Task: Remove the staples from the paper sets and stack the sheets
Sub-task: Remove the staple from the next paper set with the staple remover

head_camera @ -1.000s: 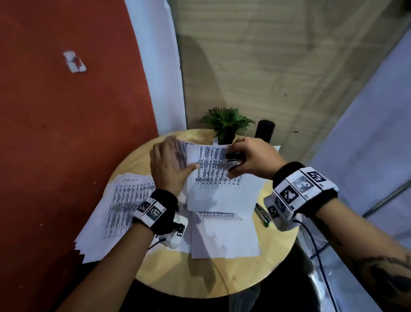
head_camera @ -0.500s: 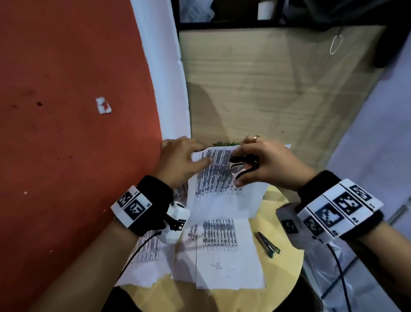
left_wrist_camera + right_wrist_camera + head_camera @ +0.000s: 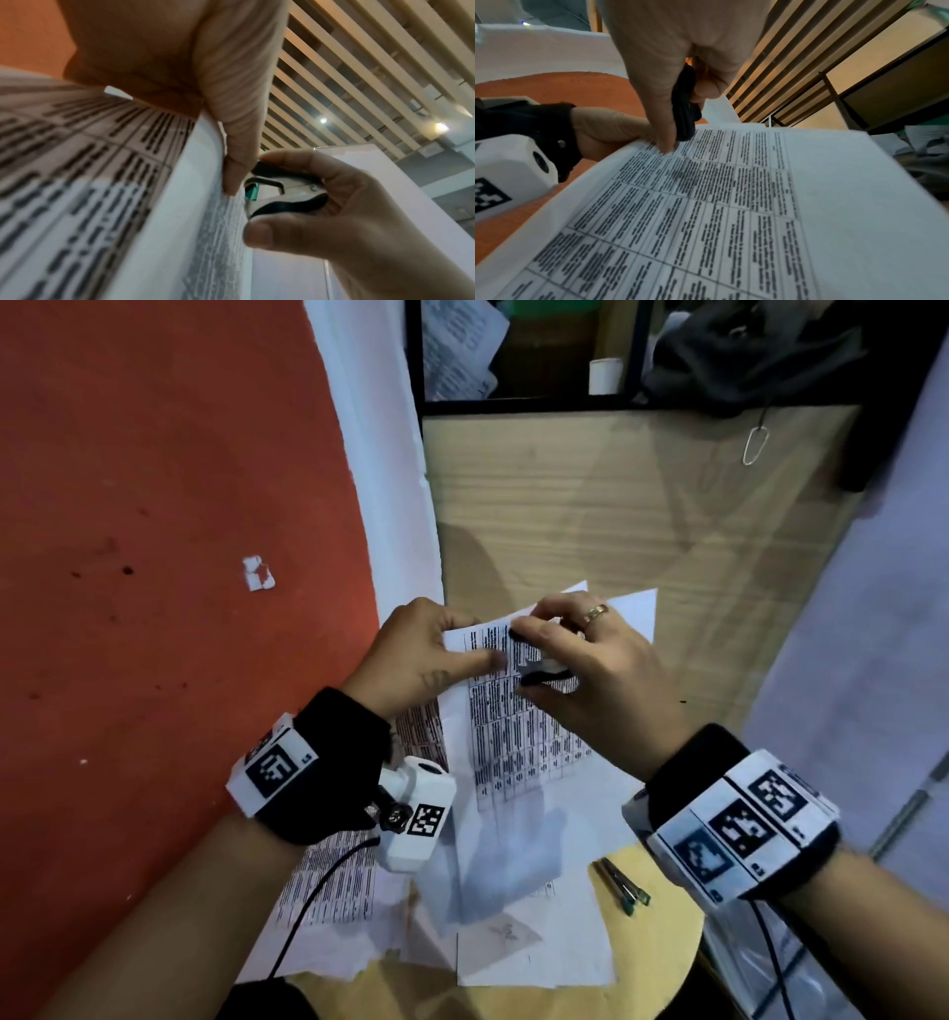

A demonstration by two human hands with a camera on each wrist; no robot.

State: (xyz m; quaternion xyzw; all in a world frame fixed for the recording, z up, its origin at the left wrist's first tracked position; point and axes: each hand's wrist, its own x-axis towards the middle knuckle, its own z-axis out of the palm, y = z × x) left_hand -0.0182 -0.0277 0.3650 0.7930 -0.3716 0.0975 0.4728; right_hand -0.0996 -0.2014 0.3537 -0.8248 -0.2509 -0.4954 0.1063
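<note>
A stapled paper set (image 3: 518, 737) printed with tables is held up above the round table. My left hand (image 3: 431, 654) pinches its top left corner, thumb on the front. My right hand (image 3: 580, 665) grips a black and metal staple remover (image 3: 544, 672) against the top edge of the sheets. In the left wrist view the staple remover (image 3: 285, 194) sits between the right thumb and fingers, its claws at the paper edge (image 3: 231, 203). In the right wrist view the remover (image 3: 684, 105) touches the printed sheet (image 3: 706, 203). The staple itself is hidden.
Loose printed sheets (image 3: 334, 886) lie on the round wooden table (image 3: 657, 963) under the hands. A dark green pen (image 3: 621, 886) lies at the table's right side. Behind stand a red wall (image 3: 154, 505), a wooden panel (image 3: 616, 516) and a shelf with papers (image 3: 457, 346).
Both hands have lifted the paper set higher and nearer the camera. The right hand with the remover has moved left to the top edge beside the left thumb.
</note>
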